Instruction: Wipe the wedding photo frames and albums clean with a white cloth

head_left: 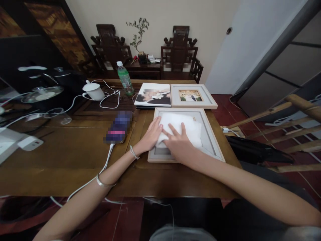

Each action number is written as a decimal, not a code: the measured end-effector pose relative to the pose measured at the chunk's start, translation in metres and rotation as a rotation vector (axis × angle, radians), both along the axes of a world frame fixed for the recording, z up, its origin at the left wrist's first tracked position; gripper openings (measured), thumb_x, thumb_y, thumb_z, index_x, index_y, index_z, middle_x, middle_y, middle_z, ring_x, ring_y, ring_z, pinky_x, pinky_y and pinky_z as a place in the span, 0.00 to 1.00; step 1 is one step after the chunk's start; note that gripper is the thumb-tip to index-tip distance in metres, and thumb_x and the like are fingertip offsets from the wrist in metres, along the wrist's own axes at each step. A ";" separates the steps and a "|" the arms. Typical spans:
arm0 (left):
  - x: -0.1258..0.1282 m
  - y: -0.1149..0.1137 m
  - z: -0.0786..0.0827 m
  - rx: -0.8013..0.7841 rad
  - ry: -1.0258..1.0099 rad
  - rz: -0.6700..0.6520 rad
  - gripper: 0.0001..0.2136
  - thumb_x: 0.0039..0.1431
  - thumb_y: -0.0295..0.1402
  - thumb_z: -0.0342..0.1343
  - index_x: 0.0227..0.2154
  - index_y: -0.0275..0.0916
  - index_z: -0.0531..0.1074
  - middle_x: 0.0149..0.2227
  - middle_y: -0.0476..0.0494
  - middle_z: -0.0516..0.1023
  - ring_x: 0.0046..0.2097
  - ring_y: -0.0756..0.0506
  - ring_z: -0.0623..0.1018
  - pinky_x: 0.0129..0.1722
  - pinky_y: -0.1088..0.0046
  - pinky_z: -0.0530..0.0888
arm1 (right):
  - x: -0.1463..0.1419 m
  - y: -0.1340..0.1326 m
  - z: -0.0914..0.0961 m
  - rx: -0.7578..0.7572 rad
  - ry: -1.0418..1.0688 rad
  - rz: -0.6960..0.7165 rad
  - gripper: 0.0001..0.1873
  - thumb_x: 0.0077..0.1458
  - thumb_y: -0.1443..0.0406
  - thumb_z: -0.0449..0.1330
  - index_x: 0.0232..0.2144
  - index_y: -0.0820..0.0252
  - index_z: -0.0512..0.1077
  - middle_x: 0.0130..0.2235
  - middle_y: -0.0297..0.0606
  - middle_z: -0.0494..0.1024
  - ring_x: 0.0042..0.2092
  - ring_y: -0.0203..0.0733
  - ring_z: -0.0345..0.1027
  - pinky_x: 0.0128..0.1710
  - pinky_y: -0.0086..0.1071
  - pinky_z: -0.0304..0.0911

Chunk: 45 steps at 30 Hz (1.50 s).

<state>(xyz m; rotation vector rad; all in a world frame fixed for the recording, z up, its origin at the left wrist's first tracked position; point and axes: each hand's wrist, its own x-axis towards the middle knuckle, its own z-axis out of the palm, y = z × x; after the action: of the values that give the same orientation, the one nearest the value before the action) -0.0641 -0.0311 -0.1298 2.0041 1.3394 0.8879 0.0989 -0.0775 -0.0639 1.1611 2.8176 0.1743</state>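
Note:
A light wooden picture frame (pixel 216 147) lies flat on the table in front of me, with a folded white cloth or tissue (pixel 192 129) spread over its middle. My right hand (pixel 181 145) rests on the white sheet, fingers spread. At the frame's left side, my left hand (pixel 151 134) lies with its fingers stretched out over the rim and the sheet's edge. Most of the picture area is hidden under the sheet and my hands.
Behind are a second frame with a small photo (pixel 209 97) and a white photo panel (pixel 140 95). To the left lie a phone (pixel 117 129) on a cable, a green bottle (pixel 125 78), a lidded white cup (pixel 94 91) and a pot (pixel 45 97). A wooden chair (pixel 265 115) stands right.

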 end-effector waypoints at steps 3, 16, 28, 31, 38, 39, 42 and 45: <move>0.000 0.000 0.004 -0.025 0.010 -0.034 0.31 0.67 0.50 0.29 0.66 0.35 0.44 0.69 0.38 0.43 0.69 0.44 0.44 0.67 0.59 0.44 | -0.008 0.037 -0.003 0.055 -0.011 -0.087 0.19 0.56 0.73 0.53 0.47 0.58 0.75 0.64 0.42 0.58 0.65 0.67 0.43 0.57 0.74 0.37; -0.004 -0.001 0.015 -0.164 -0.016 -0.074 0.31 0.66 0.52 0.30 0.66 0.39 0.41 0.70 0.41 0.38 0.69 0.43 0.40 0.67 0.59 0.41 | -0.005 0.003 0.012 0.044 -0.078 0.045 0.16 0.57 0.71 0.54 0.45 0.63 0.76 0.62 0.53 0.61 0.64 0.60 0.50 0.60 0.60 0.48; -0.010 -0.001 0.020 -0.296 -0.102 -0.090 0.30 0.67 0.50 0.26 0.66 0.41 0.45 0.70 0.46 0.36 0.69 0.43 0.37 0.65 0.57 0.48 | -0.032 -0.060 0.016 -0.084 0.003 0.002 0.20 0.56 0.65 0.57 0.50 0.68 0.72 0.61 0.65 0.58 0.62 0.70 0.51 0.53 0.66 0.54; -0.012 0.003 0.012 -0.248 -0.118 -0.096 0.28 0.67 0.49 0.26 0.66 0.45 0.47 0.70 0.49 0.40 0.69 0.44 0.39 0.66 0.58 0.48 | -0.037 -0.045 0.011 -0.024 -0.008 -0.046 0.17 0.60 0.67 0.52 0.48 0.69 0.73 0.60 0.63 0.61 0.62 0.66 0.53 0.57 0.62 0.51; -0.002 -0.006 0.021 -0.112 0.132 -0.085 0.30 0.68 0.46 0.28 0.66 0.32 0.42 0.69 0.36 0.41 0.69 0.42 0.38 0.66 0.55 0.44 | -0.005 -0.056 0.012 -0.112 -0.015 0.124 0.18 0.57 0.68 0.55 0.48 0.72 0.73 0.61 0.65 0.59 0.63 0.66 0.51 0.59 0.61 0.47; -0.001 -0.008 0.022 -0.100 0.156 -0.090 0.29 0.68 0.45 0.28 0.65 0.31 0.42 0.69 0.35 0.41 0.69 0.42 0.38 0.66 0.55 0.44 | 0.003 -0.058 0.014 -0.129 -0.010 0.146 0.19 0.55 0.69 0.57 0.48 0.71 0.72 0.61 0.65 0.59 0.63 0.65 0.51 0.59 0.60 0.47; 0.001 -0.010 0.021 -0.068 0.215 -0.104 0.30 0.67 0.44 0.33 0.65 0.28 0.41 0.69 0.31 0.41 0.69 0.40 0.38 0.66 0.53 0.44 | 0.027 -0.055 0.024 -0.203 -0.030 0.144 0.21 0.50 0.71 0.60 0.48 0.67 0.72 0.62 0.59 0.61 0.63 0.58 0.52 0.60 0.56 0.49; 0.001 -0.010 0.013 -0.003 0.251 -0.109 0.30 0.65 0.39 0.39 0.65 0.27 0.42 0.69 0.30 0.41 0.69 0.37 0.39 0.65 0.50 0.45 | 0.044 -0.051 0.039 -0.263 -0.063 0.098 0.18 0.51 0.72 0.58 0.46 0.65 0.73 0.60 0.56 0.64 0.63 0.54 0.54 0.59 0.54 0.51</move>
<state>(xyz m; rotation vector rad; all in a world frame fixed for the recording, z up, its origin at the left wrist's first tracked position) -0.0626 -0.0413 -0.1167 2.2201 1.3448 0.6004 0.1425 -0.1287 -0.0254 0.9450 2.7385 -0.1462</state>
